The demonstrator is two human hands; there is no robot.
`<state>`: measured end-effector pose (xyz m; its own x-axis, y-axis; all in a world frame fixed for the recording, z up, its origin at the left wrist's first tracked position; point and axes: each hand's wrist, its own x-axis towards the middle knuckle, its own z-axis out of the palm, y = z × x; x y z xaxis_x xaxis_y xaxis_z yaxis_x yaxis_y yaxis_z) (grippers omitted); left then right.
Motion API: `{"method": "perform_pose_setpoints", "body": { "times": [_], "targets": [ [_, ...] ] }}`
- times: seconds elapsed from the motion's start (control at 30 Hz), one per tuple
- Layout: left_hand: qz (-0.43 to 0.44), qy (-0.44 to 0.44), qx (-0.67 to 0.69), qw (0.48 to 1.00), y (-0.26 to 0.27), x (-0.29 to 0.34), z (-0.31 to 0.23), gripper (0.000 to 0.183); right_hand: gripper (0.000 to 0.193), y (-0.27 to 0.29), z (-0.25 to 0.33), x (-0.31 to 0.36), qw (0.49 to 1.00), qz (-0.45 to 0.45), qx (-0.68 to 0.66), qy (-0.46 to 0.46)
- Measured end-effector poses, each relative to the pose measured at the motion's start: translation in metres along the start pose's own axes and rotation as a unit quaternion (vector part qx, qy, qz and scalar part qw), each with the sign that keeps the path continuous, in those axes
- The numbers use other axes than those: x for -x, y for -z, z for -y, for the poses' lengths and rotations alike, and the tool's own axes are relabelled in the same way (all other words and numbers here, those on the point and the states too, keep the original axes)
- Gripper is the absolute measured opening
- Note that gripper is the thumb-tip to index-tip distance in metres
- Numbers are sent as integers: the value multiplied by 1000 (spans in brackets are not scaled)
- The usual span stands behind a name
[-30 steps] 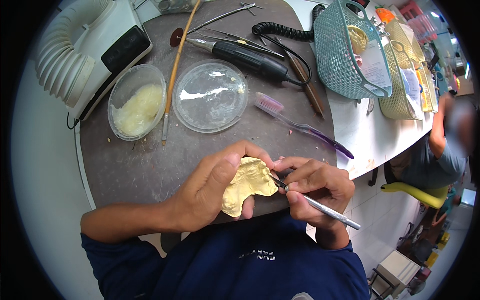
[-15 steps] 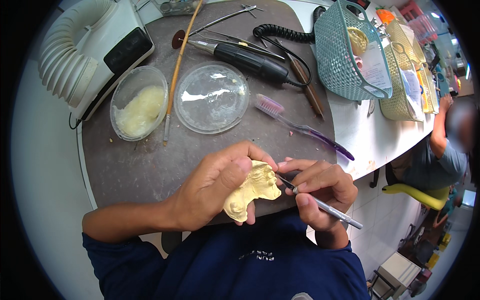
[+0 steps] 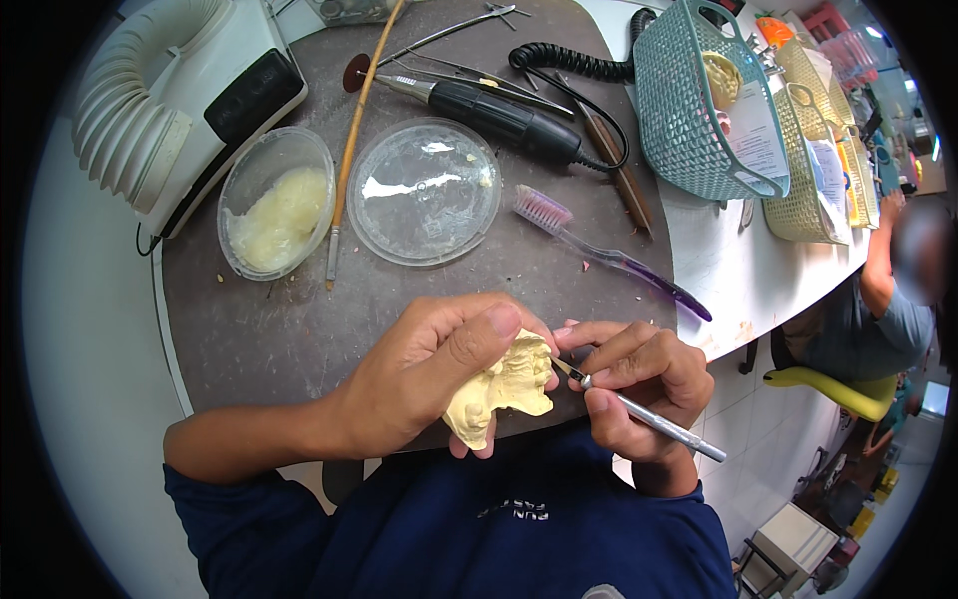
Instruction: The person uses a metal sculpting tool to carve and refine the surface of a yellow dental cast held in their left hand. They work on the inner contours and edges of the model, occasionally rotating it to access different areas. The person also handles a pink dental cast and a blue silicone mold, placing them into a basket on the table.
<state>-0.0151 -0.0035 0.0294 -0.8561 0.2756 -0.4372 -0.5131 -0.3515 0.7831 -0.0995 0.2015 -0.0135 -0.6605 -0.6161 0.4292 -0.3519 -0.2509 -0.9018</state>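
A pale yellow plaster dental cast (image 3: 504, 389) is gripped in my left hand (image 3: 424, 374), the thumb on top and fingers beneath, partly hiding it. My right hand (image 3: 654, 384) is closed round a silver craft knife (image 3: 664, 424) like a pen. Its small blade points at the cast's tooth edge; whether it touches cannot be made out. My right fingertips are close to my left fingers at the cast's edge. Above my hands on the grey-brown mat are a toothbrush (image 3: 619, 258) with a purple handle and a round clear lid (image 3: 424, 195).
A tub of whitish jelly-like material (image 3: 274, 225) and a wooden-handled brush (image 3: 354, 130) lie left. Beyond are a black rotary handpiece (image 3: 499, 120) with coiled cord and a brown-handled tool (image 3: 619, 175). A teal basket (image 3: 689, 120) stands right; a hose unit (image 3: 244, 110) left. Another person (image 3: 863, 314) sits far right.
The cast has tilted in my left hand, its upper surface turning a little, and the lower part has swung slightly. The knife blade has shifted slightly at the cast's edge.
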Motion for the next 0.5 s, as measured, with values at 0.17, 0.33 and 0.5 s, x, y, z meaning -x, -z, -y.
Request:
{"method": "perform_pose_setpoints", "body": {
  "times": [0.17, 0.33, 0.5],
  "targets": [
    [0, 4, 9, 1000, 1, -1, 0, 59, 12, 1, 0, -1, 1000, 10, 7, 2],
    [3, 8, 11, 1000, 1, 0, 0, 58, 12, 1, 1, -4, 1000, 10, 6, 0],
    [6, 7, 10, 1000, 1, 0, 1, 58, 13, 2, -1, -5, 1000, 17, 11, 14]
  ]
}}
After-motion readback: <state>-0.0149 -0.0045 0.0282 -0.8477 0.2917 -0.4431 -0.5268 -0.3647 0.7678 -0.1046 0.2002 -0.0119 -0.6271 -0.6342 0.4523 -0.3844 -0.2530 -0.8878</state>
